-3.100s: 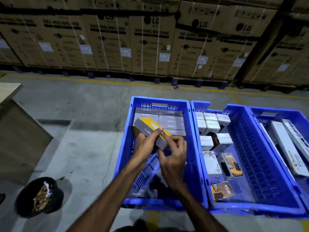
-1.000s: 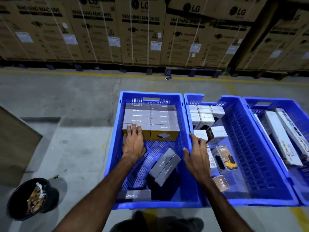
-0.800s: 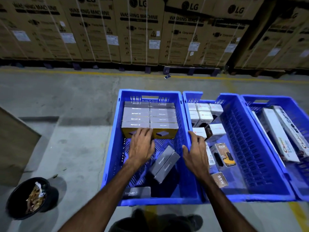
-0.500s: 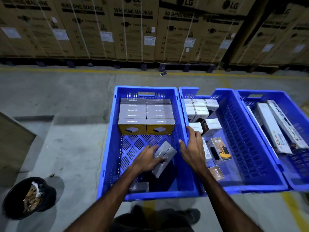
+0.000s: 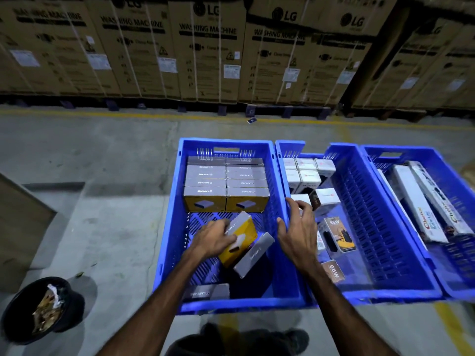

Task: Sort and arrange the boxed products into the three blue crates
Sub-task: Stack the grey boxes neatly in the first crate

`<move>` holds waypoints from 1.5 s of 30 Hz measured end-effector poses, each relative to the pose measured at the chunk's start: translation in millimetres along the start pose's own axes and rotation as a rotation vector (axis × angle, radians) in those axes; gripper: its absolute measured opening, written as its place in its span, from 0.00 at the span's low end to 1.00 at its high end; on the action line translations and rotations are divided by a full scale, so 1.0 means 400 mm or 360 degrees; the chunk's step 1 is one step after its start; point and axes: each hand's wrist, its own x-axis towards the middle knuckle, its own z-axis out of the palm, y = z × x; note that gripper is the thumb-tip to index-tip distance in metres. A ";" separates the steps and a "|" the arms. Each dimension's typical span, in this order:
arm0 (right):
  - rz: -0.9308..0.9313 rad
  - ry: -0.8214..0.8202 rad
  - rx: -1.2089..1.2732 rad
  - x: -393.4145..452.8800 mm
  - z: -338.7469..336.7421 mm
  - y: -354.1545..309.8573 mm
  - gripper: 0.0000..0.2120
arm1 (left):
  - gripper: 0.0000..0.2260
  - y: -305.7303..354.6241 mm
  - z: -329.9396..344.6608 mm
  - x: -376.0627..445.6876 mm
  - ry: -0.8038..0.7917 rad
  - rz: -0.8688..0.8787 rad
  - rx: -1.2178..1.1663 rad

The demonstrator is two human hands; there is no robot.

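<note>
Three blue crates stand side by side on the floor. In the left crate (image 5: 169,227), several grey-and-yellow boxes (image 5: 226,186) are packed in rows at the far end. My left hand (image 5: 212,238) grips a tilted grey-and-yellow box (image 5: 243,236) in the crate's middle. A second grey box (image 5: 253,254) leans beside it, and a third grey box (image 5: 207,292) lies at the near wall. My right hand (image 5: 298,232) hovers with fingers apart over the wall between the left and middle crate (image 5: 380,289), holding nothing. White boxes (image 5: 307,173) and 65W boxes (image 5: 339,235) lie in the middle crate.
The right crate (image 5: 460,283) holds long white boxes (image 5: 419,204). A black bin (image 5: 18,322) with scraps stands on the floor at lower left. A wooden surface (image 5: 18,227) is at the left edge. Stacked washing machine cartons (image 5: 205,47) line the back.
My left hand came back from the packed rows to the crate's middle and took hold of a loose box, lifting and tilting it so its yellow face shows. My right hand stayed at the crate wall.
</note>
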 end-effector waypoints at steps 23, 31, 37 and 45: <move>-0.0424 -0.0433 0.0569 0.083 -0.034 -0.111 0.20 | 0.20 0.095 -0.277 -0.047 0.0485 0.0577 -0.0076; -0.0050 -0.0426 -0.0041 0.127 -0.038 0.001 0.38 | 0.20 0.105 -0.202 0.064 0.0546 0.0669 0.0170; 0.0431 -0.0321 0.0031 0.089 0.028 0.038 0.36 | 0.16 0.137 -0.111 0.152 0.0524 0.0546 0.0256; 0.0285 -0.0150 0.0038 0.084 0.024 0.029 0.26 | 0.20 0.115 -0.042 0.217 0.0453 0.0587 0.0394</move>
